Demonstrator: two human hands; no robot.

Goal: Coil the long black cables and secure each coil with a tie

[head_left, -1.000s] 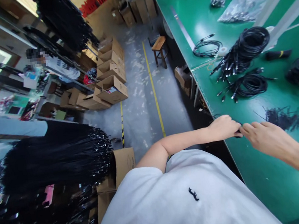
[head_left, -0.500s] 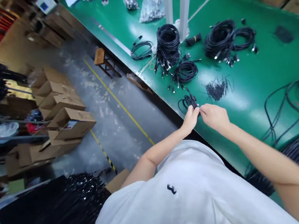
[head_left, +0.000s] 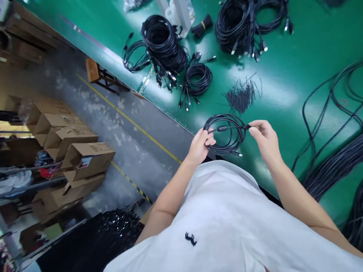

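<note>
A black cable coil hangs between my hands near the table's front edge, its loops spread into a ring. My left hand is closed round the left side of the ring. A small black cylinder sits on a strand crossing the loops. At the ring's right side my right hand pinches a short black piece, apparently the cable's end; its exact kind is partly hidden by the fingers. One metal-tipped plug sticks out at the bottom of the coil. Just beyond lies a pile of short black ties.
On the green table lie a tall stack of coiled cables, a smaller coil and another coiled bundle. Long loose cables cover the right side. A white post rises at the back. Cardboard boxes stand left.
My hands have moved apart from being close together. The coil, bunched before, now shows as an open ring between them. The view has shifted closer over the table.
</note>
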